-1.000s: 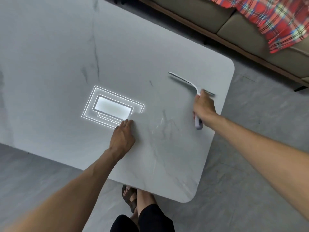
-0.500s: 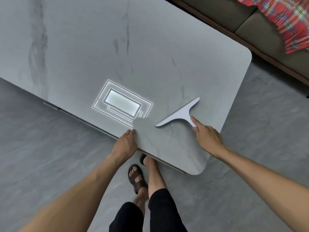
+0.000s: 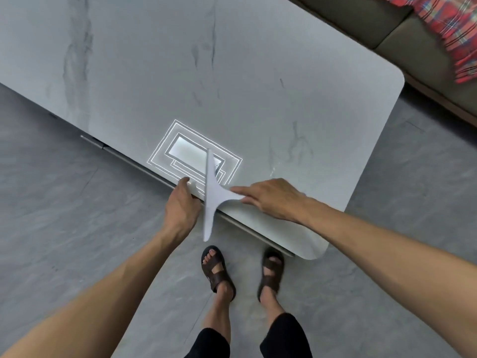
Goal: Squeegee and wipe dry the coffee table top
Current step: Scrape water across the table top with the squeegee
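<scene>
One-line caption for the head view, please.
Right hand draws the white squeegee past the grey coffee table near edge; left hand grips that edge.

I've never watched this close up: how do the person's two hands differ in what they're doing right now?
The left hand grips the coffee table at its near edge; the right hand holds the white squeegee by its handle. The left is curled around the rim, the right stretched flatter. Both are bare and sit at the same edge.

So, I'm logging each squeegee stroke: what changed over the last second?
The right hand pulled the squeegee from the far right of the table top to its near edge, blade now overhanging. The left hand slid back to grip that edge. Right hand's grip unchanged.
</scene>
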Demonstrator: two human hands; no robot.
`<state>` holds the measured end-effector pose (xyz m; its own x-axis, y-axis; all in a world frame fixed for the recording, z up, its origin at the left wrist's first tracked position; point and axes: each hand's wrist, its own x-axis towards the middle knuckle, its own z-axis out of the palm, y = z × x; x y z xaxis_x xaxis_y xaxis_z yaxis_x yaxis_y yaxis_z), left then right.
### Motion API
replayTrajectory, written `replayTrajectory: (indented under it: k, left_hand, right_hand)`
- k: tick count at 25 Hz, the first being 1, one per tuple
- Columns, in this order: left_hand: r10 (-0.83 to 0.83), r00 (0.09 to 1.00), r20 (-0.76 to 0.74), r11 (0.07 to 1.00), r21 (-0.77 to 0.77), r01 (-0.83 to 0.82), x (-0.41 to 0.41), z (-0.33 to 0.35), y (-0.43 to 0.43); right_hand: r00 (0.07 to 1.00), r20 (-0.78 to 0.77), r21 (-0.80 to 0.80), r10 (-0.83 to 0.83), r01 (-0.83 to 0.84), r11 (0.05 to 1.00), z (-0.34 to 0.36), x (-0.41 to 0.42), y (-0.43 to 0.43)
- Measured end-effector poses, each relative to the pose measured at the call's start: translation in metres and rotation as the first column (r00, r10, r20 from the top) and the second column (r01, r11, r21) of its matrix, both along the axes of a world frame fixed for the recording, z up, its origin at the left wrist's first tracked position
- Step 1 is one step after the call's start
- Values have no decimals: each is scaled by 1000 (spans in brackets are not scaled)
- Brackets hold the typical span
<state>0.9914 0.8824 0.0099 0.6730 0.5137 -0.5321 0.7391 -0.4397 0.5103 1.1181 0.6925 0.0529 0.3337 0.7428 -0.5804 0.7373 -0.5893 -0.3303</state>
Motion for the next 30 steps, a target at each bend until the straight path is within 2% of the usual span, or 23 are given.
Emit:
replayTrajectory:
  k: [3, 6, 10, 13, 16, 19, 22, 25, 28, 30]
  left_hand:
    - [-16, 1000, -2, 998, 67, 16, -1, -10, 12]
    - [-168, 984, -60, 977, 124, 175, 2, -22, 9]
    - [-321, 942, -100, 937, 108, 331, 8, -24, -24]
    - [-457, 882, -116, 880, 85, 467, 13, -21, -56]
    - [-500, 850, -165, 862, -2, 506, 19, -22, -80]
    - [-474, 862, -177, 877, -3, 481, 22, -19, -90]
    - [-371, 920, -130, 925, 38, 378, 17, -12, -92]
    - [-313, 943, -111, 947, 33, 319, 6, -10, -96]
    - [-315, 942, -118, 949, -6, 317, -2, -15, -103]
    - [-339, 934, -113, 940, -5, 341, -3, -18, -108]
  right_hand:
    - [999, 14, 55, 31, -32, 998, -34, -3, 50]
    - [995, 9, 77, -95, 94, 993, -50, 3, 48]
    - [952, 37, 63, -305, 302, 951, -44, 6, -33]
    - [921, 63, 8, -384, 384, 923, -31, -2, -100]
    - [897, 90, -15, -432, 435, 900, -22, -10, -149]
    - [889, 98, 8, -447, 449, 894, -12, -12, -175]
    - [921, 37, 53, -388, 386, 921, -3, -16, -176]
    - [980, -27, 47, -196, 197, 979, -7, -24, -160]
    - [1000, 5, -11, -5, 5, 1000, -18, -23, -150]
    - [999, 43, -51, 2, 1, 999, -18, -12, -156]
